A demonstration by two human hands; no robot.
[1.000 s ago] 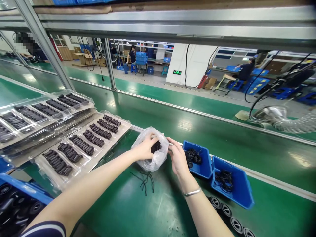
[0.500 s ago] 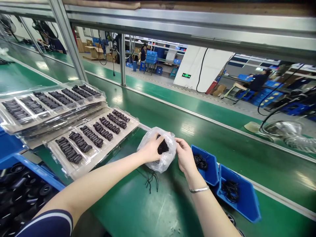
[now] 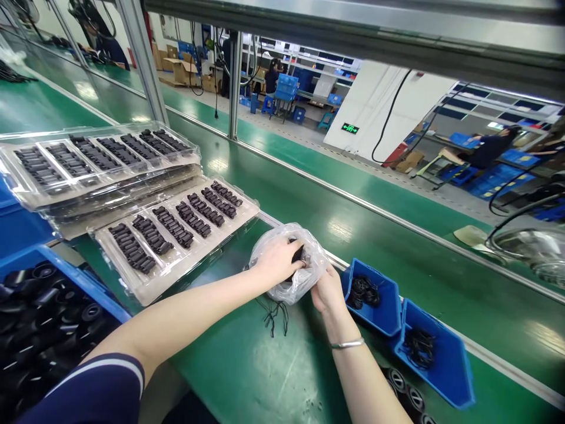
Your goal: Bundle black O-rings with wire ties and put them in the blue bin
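A crumpled clear plastic bag [image 3: 304, 281] stands on the green bench with its mouth turned up. Into that mouth reaches my left hand [image 3: 279, 259], its fingers curled down over dark contents; whatever they grip is mostly hidden. My right hand [image 3: 327, 290] pinches the bag's right side, thumb and fingers closed on the film. Thin black strands [image 3: 277, 318] lie on the bench just in front of the bag.
Left are trays [image 3: 176, 235] of small black parts and a blue bin [image 3: 83, 277] of black round pieces. Two blue bins [image 3: 375, 321] with black cords stand right, beside black cylinders [image 3: 415, 397]. A metal post [image 3: 233, 88] rises behind; people sit farther off.
My left hand's fingers have shifted toward the right side of the bag's mouth and cover less of its left. My right hand has slid slightly lower along the bag. The view has also shifted.
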